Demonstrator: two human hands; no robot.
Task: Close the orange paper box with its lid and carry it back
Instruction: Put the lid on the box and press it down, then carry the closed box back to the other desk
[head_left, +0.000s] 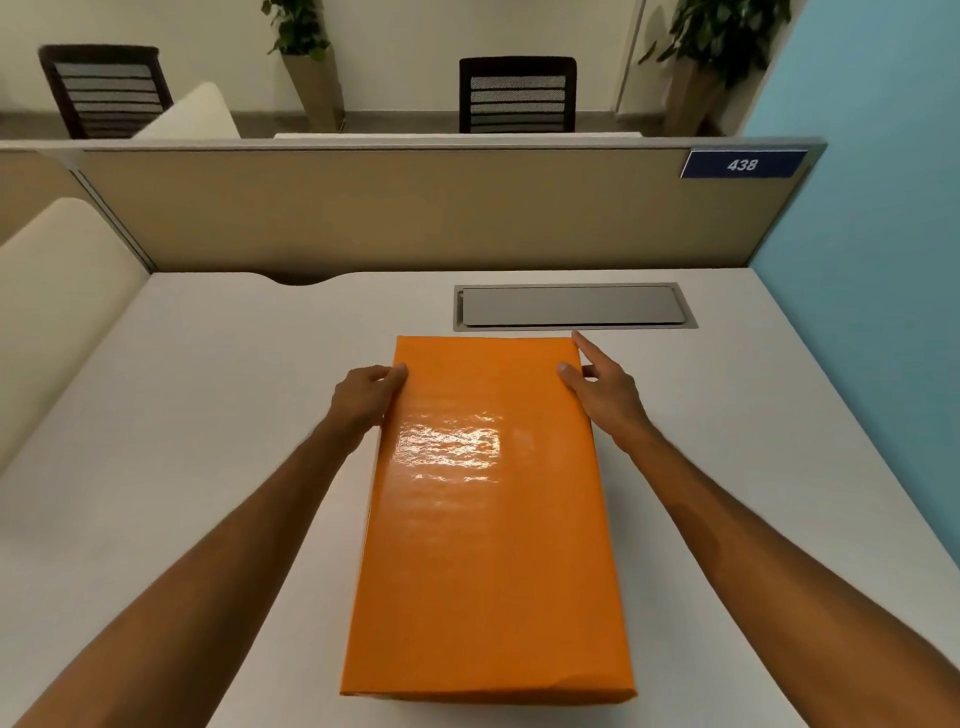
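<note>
My left hand (366, 397) and right hand (605, 395) flank the closed glossy orange rectangular paper box (488, 519). Fingers hold its sides, thumbs on top.

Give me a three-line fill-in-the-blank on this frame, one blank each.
1. The left hand and right hand grip the orange paper box near its ____ end.
2. The box's opening is covered by its ____.
3. The blue sign on the partition reads ____.
Missing: far; lid; 438.
</note>
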